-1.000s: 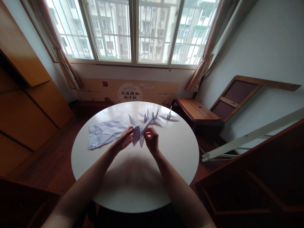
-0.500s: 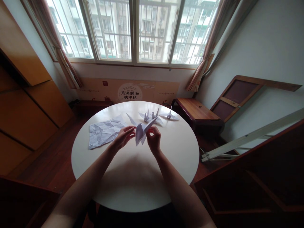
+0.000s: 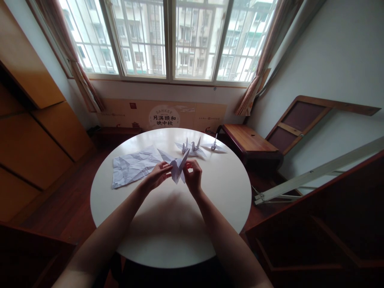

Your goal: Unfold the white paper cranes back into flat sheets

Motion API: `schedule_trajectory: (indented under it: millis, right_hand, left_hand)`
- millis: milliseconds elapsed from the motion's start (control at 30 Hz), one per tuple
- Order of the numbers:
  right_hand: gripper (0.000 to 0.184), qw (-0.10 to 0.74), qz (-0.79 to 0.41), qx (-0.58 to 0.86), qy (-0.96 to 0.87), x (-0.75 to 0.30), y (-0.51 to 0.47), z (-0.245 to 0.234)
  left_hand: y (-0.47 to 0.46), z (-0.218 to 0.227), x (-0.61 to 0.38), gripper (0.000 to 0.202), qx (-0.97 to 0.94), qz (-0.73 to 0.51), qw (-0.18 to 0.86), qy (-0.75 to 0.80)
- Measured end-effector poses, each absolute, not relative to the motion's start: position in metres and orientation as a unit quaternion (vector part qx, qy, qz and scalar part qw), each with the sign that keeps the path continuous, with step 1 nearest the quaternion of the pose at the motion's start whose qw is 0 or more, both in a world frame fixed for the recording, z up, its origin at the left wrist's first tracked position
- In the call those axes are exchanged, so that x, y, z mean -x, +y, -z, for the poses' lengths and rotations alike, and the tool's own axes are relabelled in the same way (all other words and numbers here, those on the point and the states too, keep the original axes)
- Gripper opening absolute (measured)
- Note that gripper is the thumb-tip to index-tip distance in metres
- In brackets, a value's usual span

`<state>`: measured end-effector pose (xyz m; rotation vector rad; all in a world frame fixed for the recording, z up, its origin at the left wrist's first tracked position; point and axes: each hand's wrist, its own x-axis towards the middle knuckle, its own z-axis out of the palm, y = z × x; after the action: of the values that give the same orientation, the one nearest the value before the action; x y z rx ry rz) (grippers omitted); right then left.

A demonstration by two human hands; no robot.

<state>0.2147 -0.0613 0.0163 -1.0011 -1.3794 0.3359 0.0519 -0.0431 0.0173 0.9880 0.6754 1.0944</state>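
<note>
Over the middle of a round white table, both my hands pinch a half-folded white paper crane. My left hand grips its left side, fingers closed on the paper. My right hand pinches its right side. One pointed flap sticks out to the upper left and another up to the right. Behind it on the table stand finished paper cranes, and another crane is a little further right.
A creased, unfolded sheet of paper lies on the table to the left. A low wooden bench stands right of the table, wooden cabinets on the left, and a printed carton under the window.
My hands have drawn closer together and the crane's flaps have folded in, so it looks smaller and more compact. The left flap now points further to the left.
</note>
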Motion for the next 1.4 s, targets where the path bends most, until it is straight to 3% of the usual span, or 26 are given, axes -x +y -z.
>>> schedule_trajectory:
  millis: [300,1067,1233,1400]
  right_hand:
    - [0.013,0.65,-0.125,0.45,-0.599,-0.2164,-0.0614,-0.0187]
    - [0.012,0.712,-0.163,0.473,-0.494,-0.2244,-0.0547,-0.0199]
    - [0.015,0.714,-0.266,0.442,-0.473,-0.2216,-0.0555,-0.0212]
    - [0.031,0.661,-0.402,0.422,-0.473,-0.2159,-0.0581,-0.022]
  left_hand:
    - [-0.0391,-0.0177,-0.0481,0.031,-0.43,-0.51,0.67,0.327]
    - [-0.0391,-0.0246,-0.0443,0.043,-0.401,-0.559,0.662,0.297]
    - [-0.0387,-0.0247,-0.045,0.042,-0.391,-0.571,0.668,0.273]
    - [-0.0389,-0.0252,-0.0448,0.043,-0.388,-0.58,0.669,0.258]
